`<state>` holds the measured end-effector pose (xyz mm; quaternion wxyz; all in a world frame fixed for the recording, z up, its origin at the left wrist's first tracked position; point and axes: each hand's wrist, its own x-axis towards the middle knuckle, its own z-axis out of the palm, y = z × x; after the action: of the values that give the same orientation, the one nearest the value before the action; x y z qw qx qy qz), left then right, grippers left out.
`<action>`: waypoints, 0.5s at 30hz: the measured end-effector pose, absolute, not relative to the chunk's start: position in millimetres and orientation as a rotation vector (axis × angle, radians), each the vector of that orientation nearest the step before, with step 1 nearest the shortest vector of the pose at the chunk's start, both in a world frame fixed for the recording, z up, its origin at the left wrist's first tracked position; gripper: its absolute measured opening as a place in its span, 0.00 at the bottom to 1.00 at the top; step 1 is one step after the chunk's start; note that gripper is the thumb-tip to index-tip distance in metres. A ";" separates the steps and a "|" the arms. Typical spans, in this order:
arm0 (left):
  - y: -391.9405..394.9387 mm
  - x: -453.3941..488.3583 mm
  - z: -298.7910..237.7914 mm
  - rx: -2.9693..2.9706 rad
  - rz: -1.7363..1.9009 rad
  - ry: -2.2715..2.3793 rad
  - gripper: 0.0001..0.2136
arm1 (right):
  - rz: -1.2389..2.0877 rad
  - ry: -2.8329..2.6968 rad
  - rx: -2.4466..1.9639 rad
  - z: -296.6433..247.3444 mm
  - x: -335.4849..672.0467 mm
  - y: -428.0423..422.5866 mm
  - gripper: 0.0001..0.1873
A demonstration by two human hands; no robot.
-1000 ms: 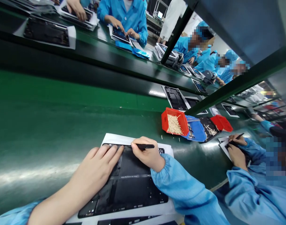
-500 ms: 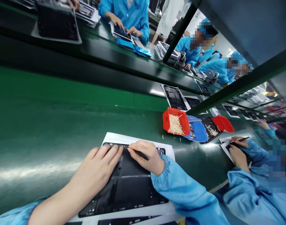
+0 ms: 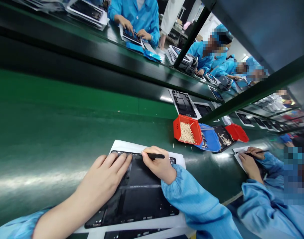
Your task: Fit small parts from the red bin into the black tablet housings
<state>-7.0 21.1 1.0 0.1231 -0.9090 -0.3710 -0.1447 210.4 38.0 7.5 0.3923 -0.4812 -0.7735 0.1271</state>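
Note:
A black tablet housing lies on white sheets, its long far edge running under both hands. My left hand rests on the housing's left part, fingers stretched out and fingertips at the far edge. Just right of those fingertips, my right hand pinches a slim black pen-shaped tool. The tool's blunt end sticks out to the right above the hand, and its tip is hidden behind the fingers at the far edge. Another dark housing shows beneath, at the bottom of the view.
Beyond my right hand stand a red bin of pale thin strips, a blue bin and a black tray. A green post slants across the right. A co-worker's hands work at the right. More housings lie behind the bins.
My right hand has shifted slightly right along the far edge and turned, so the black tool now shows above it. My left hand stays nearly still. A dark housing at the far left has gone from view.

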 end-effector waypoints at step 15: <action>40.2 -21.2 -18.3 -2.881 -0.765 -1.463 0.15 | 0.607 -2.001 -1.055 6.3 204.8 39.8 0.08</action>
<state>-21.2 40.2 -18.3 -0.0894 -0.8642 -0.4387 -0.2293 204.8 39.8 6.3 0.3891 -0.4151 -0.7870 0.2386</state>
